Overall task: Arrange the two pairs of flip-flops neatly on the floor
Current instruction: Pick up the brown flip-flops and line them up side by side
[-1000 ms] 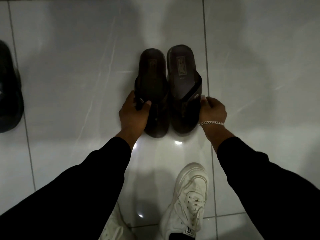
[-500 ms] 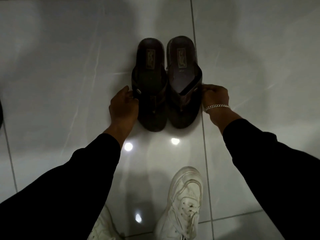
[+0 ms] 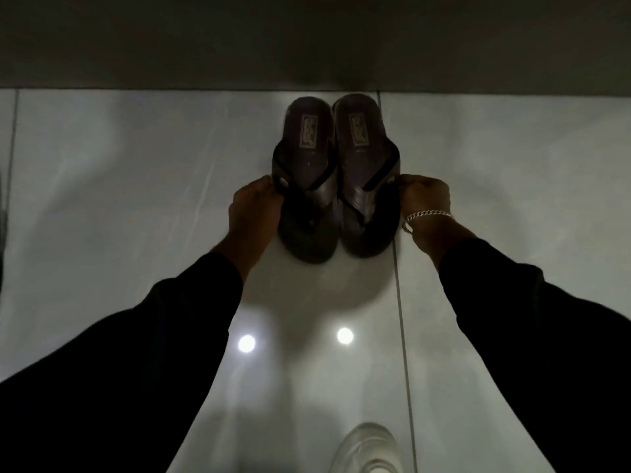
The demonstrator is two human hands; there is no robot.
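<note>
Two dark brown flip-flops lie side by side on the glossy white tile floor, heels toward the wall and toes toward me. My left hand (image 3: 254, 208) pinches the outer strap of the left flip-flop (image 3: 305, 158). On the other side, my right hand (image 3: 423, 203), with a silver bracelet on its wrist, grips the outer strap of the right flip-flop (image 3: 363, 155). The soles touch along their inner edges. The second pair is out of view.
A dark wall base (image 3: 307, 46) runs across the top, just behind the flip-flops' heels. My white sneaker (image 3: 367, 448) stands at the bottom edge. Black sleeves cover both arms. Tile floor (image 3: 136, 165) spreads left and right.
Both hands have pushed the pair away from me up to the wall base. The dark shoe at the left edge and my second sneaker have left the view.
</note>
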